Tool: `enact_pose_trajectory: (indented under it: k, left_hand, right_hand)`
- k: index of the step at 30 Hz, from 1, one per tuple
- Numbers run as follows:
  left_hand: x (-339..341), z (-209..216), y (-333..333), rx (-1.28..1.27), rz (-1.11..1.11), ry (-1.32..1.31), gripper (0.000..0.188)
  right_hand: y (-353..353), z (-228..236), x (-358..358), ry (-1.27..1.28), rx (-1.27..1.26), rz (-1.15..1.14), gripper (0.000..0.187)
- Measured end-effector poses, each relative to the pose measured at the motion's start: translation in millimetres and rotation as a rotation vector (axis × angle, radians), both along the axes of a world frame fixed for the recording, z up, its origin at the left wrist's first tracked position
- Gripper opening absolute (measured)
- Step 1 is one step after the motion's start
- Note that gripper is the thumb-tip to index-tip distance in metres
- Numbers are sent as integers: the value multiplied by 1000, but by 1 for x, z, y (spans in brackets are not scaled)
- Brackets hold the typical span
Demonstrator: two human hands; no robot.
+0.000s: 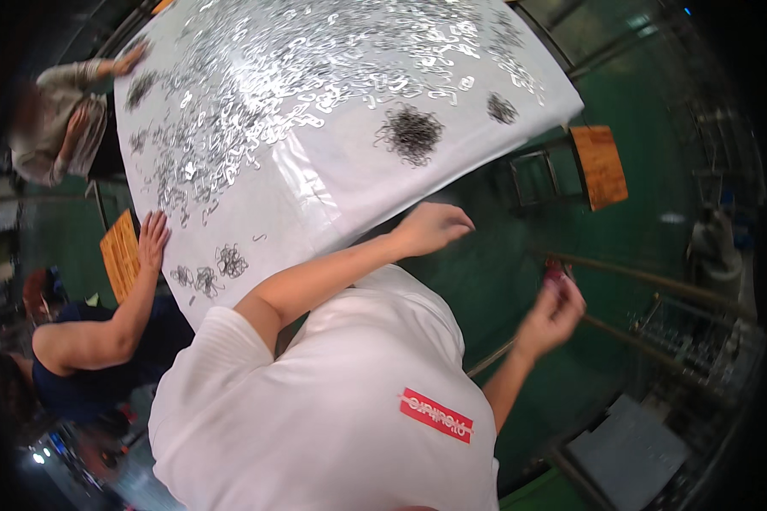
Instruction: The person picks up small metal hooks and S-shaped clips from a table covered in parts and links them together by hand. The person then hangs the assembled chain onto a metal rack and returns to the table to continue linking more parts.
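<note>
My left hand (435,228) is in the air just off the near edge of the covered table (349,183). Its fingers are curled together, and whatever they may hold is hidden. Farther right, my right hand (552,317) is raised beside a metal rail, with its fingers bent closed. A small dark red thing (558,271) shows at its fingertips, too blurred to name. Countless small bent metal hooks (273,89) are spread over the white table cover. Nearer to me lie a dark heap of hooks (411,134) and a smaller heap (502,108).
Two co-workers are at the table's left side, one with a hand (152,241) on its edge. Wooden-topped stools (599,168) stand by the table. Long rails (648,281) and a wire rack (690,341) are at right, above a grey flat panel (626,451).
</note>
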State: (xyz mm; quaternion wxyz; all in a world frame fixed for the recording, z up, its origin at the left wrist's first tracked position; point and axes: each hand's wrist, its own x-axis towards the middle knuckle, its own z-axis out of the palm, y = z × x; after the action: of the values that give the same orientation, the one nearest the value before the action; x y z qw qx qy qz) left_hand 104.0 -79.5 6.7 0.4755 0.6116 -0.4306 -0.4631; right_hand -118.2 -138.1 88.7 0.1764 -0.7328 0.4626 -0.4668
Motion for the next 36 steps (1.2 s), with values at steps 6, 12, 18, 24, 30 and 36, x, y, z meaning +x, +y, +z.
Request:
enact_pose_trajectory:
  k: [6, 12, 18, 24, 30, 36]
  left_hand:
    - [74, -29, 49, 115, 413, -75, 18]
    - [88, -51, 65, 217, 743, -85, 18]
    - [96, -70, 30, 250, 999, -325, 20]
    - [107, -95, -23, 171, 977, -899, 38]
    - [105, -94, -15, 313, 594, -1084, 47]
    - [91, -79, 39, 232, 558, -1018, 49]
  right_hand:
    - [-57, -81, 176, 422, 245, 728, 45]
    - [-96, -126, 272, 813, 64, 767, 58]
    - [-140, -116, 275, 497, 140, 1134, 33]
    - [-174, -112, 272, 592, 314, 1257, 32]
    - [-186, -100, 268, 652, -70, 1247, 30]
    - [-176, -117, 304, 508, 23, 1274, 24]
